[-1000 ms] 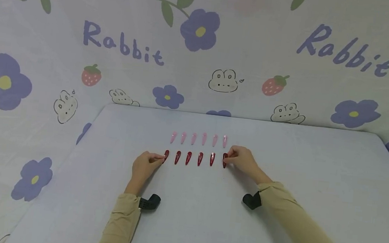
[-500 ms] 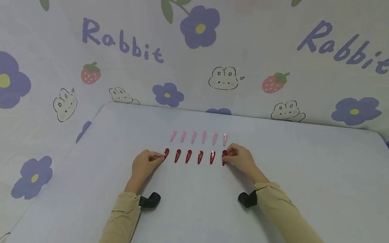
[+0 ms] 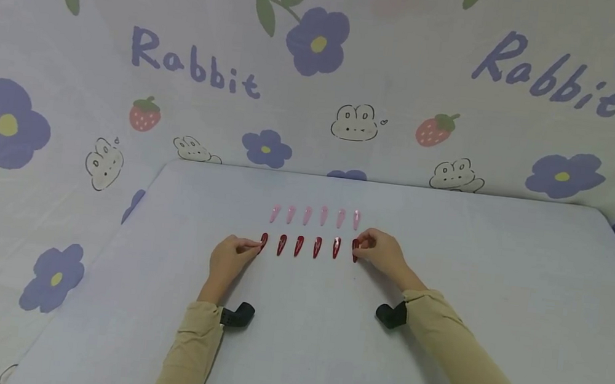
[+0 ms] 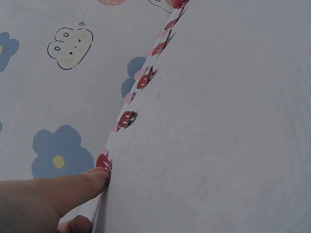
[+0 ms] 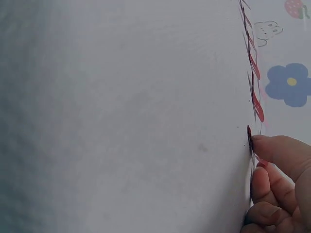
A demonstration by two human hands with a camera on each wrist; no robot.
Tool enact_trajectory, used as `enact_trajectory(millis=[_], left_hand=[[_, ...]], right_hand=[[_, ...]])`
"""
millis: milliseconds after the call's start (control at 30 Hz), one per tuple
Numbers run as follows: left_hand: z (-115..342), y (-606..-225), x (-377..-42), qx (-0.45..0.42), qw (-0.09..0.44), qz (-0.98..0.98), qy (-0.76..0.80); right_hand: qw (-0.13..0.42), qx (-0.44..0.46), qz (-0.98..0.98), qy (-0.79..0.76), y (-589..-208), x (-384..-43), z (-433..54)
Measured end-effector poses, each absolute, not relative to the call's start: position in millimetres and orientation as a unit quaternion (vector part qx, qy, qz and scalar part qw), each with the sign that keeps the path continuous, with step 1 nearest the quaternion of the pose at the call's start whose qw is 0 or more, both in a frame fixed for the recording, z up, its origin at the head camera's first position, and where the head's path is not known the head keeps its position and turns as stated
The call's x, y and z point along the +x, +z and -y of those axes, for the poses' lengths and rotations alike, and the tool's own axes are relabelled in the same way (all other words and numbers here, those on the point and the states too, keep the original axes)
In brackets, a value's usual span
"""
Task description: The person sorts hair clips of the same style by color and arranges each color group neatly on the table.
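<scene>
A row of several dark red snap hair clips (image 3: 299, 246) lies across the white table, their long sides pointing front to back. My left hand (image 3: 229, 265) pinches the leftmost red hair clip (image 3: 264, 242) between thumb and finger; in the left wrist view the thumb (image 4: 92, 184) covers its near part. At the row's other end, my right hand (image 3: 384, 257) holds the rightmost red hair clip (image 3: 355, 250) by thumb and fingers, which hide part of it. Behind the red row runs a matching row of several pale pink hair clips (image 3: 307, 215), untouched.
The white table (image 3: 293, 345) has its far edge just behind the pink row. Beyond it hangs a white cloth (image 3: 396, 83) printed with flowers, rabbits and strawberries. A black wrist camera (image 3: 239, 314) sits at the left cuff, another black camera (image 3: 391, 316) at the right.
The right hand and wrist have shifted slightly left, bringing the rightmost red hair clip a touch nearer its neighbour. The left hand stays on its hair clip. The head view has tilted a little.
</scene>
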State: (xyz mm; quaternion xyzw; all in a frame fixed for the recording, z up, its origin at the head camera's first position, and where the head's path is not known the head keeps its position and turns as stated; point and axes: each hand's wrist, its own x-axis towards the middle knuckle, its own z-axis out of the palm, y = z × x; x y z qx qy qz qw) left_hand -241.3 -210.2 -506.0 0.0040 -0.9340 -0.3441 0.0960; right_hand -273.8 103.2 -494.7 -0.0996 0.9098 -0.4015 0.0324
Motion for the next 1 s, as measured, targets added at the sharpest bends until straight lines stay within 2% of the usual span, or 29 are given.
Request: enact_trajectory(millis=[367,700,1000], left_hand=[[210,-508,-240,0.007,0.084,0.933,-0.350],[216,-507,-238,0.008,0.097,0.925,-0.366],[219,-505,-236,0.033,0.101,0.920,-0.378]], right_hand=[[0.009,-0.090,-0.908,-0.409,-502,-268,-105],[-0.033,-0.087,-0.877,-0.472,-506,-268,-101],[-0.133,-0.034,-0.771,-0.622,-524,-256,-103]])
